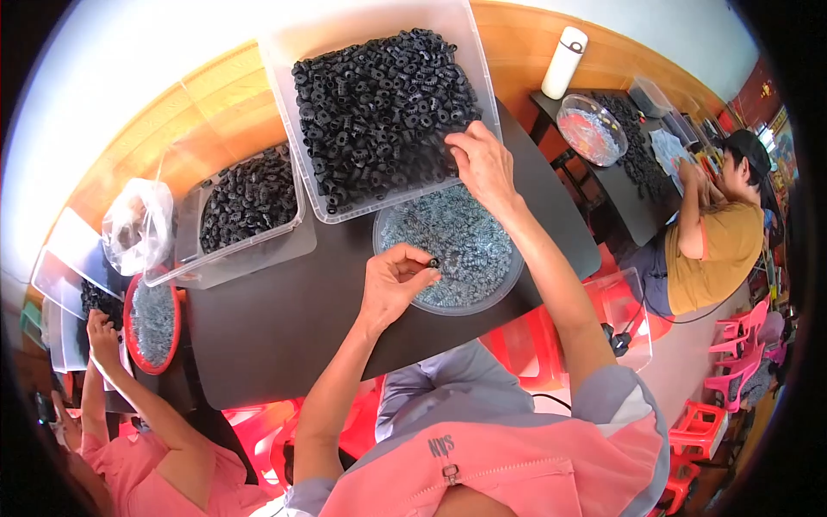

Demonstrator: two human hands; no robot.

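Observation:
My left hand [394, 286] is closed in a pinch on a small black plastic part [434, 263] with a round opening, held above the near left of a round tub [465, 308]. Small clear, bluish springlike pieces [469, 233] fill that tub. Over the right edge of a large translucent bin [388, 205] hovers my right hand [488, 168], its thumb and forefinger brought together. Whatever is between those fingertips is too small to make out. Inside the bin lies a deep heap of black plastic parts [379, 112], ring-shaped and notched.
A second clear bin [250, 258] of black parts stands on the dark table [258, 336], left of the large one. Beyond it are a plastic bag [138, 226] and a red-rimmed basin [153, 332]. One person [172, 465] works at left, another [715, 233] at right. Red stools [530, 345] stand below.

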